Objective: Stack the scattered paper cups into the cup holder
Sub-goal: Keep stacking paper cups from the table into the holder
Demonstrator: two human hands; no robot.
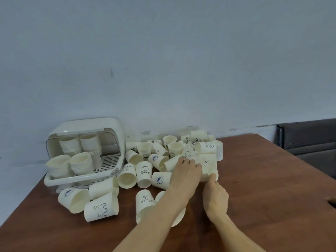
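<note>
Many white printed paper cups (144, 174) lie scattered across the brown table (263, 188), most on their sides. The white cup holder (83, 181) stands at the table's back left with its lid flipped up; several stacks of cups (81, 164) sit inside. My left hand (185, 176) reaches into the pile, fingertips curled over a cup lying on its side (207, 165). My right hand (215, 196) is just right of it and pinches the near rim of that same cup. My left forearm hides part of another cup (145, 203).
A pale wall runs behind the table. A dark upholstered seat (309, 140) stands beyond the table's right edge. A small brown object (331, 201) shows at the frame's right border. Bare table surface lies to the right of the pile and along the front.
</note>
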